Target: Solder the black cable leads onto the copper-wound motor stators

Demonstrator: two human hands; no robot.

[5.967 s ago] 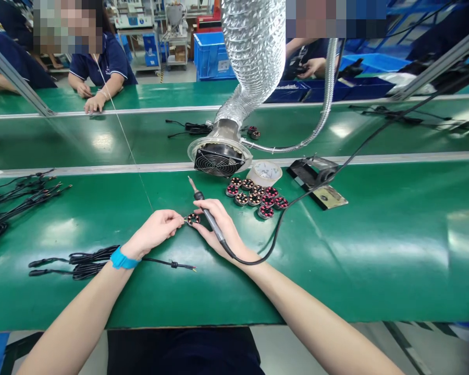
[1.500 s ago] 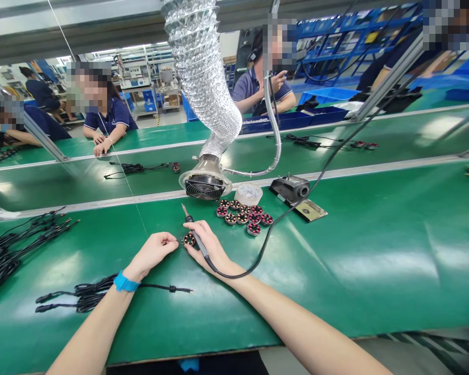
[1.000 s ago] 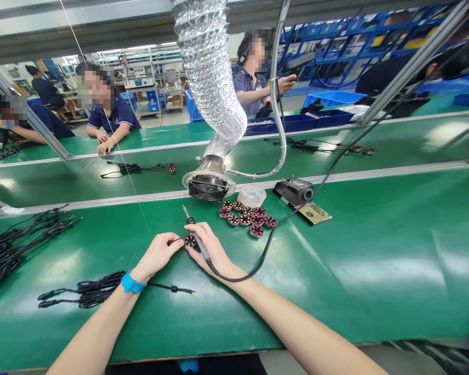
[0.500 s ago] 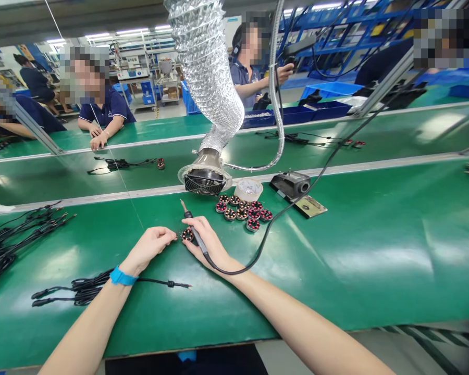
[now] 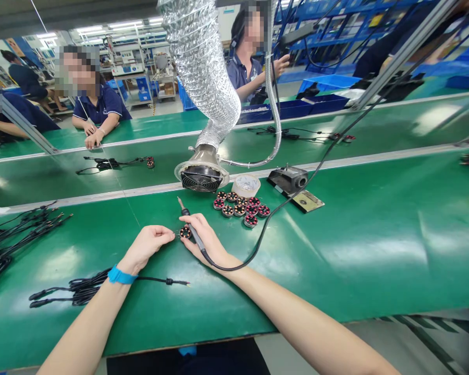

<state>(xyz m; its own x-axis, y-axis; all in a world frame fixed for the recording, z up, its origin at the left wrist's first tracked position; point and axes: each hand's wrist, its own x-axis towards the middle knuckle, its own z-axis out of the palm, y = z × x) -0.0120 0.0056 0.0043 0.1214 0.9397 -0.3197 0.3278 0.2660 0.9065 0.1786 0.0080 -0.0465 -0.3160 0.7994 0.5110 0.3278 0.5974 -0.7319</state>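
While our right hand grips a soldering iron pen-style, with the tip angled up and away from the work, our left hand reaches in from the other side with its fingertips bunched together. Both forearms lie low and angle in toward the middle of the bench. A small round coil-wound part sits right between the hands, just beside those left fingertips. A thin wire end seems to poke out there, but we can't tell if the left hand is actually pinching the part or the wire, or if the part is just lying on the belt.

A blue wrist strap wraps our left wrist, and a black cable bundle lies just under that arm. The iron's black cord loops from our right forearm over to a black soldering stand. Just beyond the hands is a cluster of matching coil-wound parts, with a round plastic tub behind them. Past that, a fume extractor fan hangs low on a silver duct, and a seated co-worker leans on the next bench.
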